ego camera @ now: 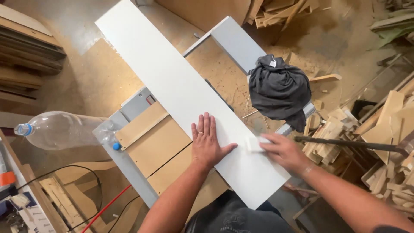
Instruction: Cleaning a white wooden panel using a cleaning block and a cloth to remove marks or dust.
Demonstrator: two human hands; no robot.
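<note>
Clear plastic bottle [60,129], empty, lying on its side well to the left of the left hand [208,144]; blue cap at its far left end. A second small blue cap [117,146] lies between the bottle and that hand.

Small white sewn-in label [272,64] on the dark grey cloth, beyond the right hand [282,151].

White printed carton [30,213], partly cut off at the lower left corner, far from both hands. No screens or signs seen.
</note>
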